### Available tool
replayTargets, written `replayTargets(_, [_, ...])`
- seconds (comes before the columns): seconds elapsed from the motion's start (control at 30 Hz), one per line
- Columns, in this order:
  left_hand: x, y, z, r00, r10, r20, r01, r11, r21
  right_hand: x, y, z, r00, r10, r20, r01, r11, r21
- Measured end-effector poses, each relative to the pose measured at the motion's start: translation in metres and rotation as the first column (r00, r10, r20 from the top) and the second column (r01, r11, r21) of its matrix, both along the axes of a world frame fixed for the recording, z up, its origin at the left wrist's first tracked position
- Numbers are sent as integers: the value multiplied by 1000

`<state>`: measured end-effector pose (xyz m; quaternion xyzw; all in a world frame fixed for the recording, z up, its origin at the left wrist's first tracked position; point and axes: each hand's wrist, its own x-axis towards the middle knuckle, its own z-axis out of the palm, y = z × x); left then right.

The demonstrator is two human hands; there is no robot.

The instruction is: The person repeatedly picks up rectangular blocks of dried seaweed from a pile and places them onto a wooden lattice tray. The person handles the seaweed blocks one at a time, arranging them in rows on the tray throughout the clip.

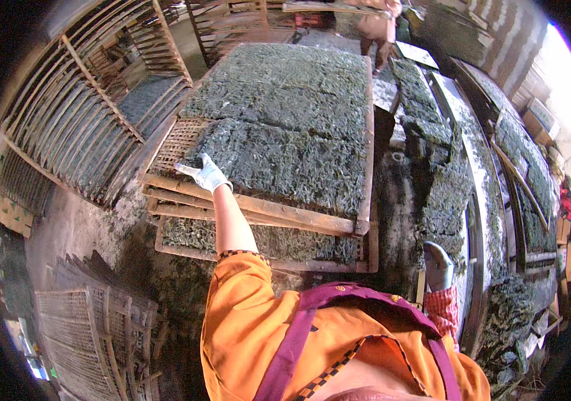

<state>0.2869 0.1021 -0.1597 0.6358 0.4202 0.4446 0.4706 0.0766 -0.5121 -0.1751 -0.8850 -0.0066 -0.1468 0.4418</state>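
Note:
My left hand (208, 176), in a white glove, reaches out over a wood-framed tray. Its thumb and a finger point apart, and I see nothing held between them. Beneath it is a bare patch of woven lattice (177, 142) at the tray's left side. Close beside the fingers lies the edge of a thick, dark green slab of leafy material (285, 150), split by seams into blocks. The tray's wooden front rail (279, 206) runs below my wrist. My right hand does not show. A greyish shoe-like shape (438, 266) with red checked cloth is at the lower right.
More leaf-covered trays are stacked underneath, including a lower tray (259, 242). Slatted racks (65, 127) stand at the left, with a lattice panel (75, 334) below them. Leaf slabs (446, 194) line the right, near a long pole (519, 180). A person (375, 30) is at the back.

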Motion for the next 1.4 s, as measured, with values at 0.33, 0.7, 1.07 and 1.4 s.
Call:
replayTargets(0.33, [-13, 12, 30, 984, -17, 178, -22, 976, 215, -11, -17, -18, 998, 64, 24, -68, 972, 226])
replayTargets(0.7, [-65, -69, 107, 656, -596, 463, 583, 790, 190, 17, 7, -11, 968, 251, 19, -235, 877, 420])
replayTargets(1.07, [-125, -391, 44, -94, -990, 105, 987, -78, 142, 36, -100, 35, 986, 145, -78, -26, 607, 795])
replayTargets(1.4, [-136, -530, 24, -276, -952, -132, 949, -292, 119, -2, -214, -5, 992, 86, -90, 36, 495, 868])
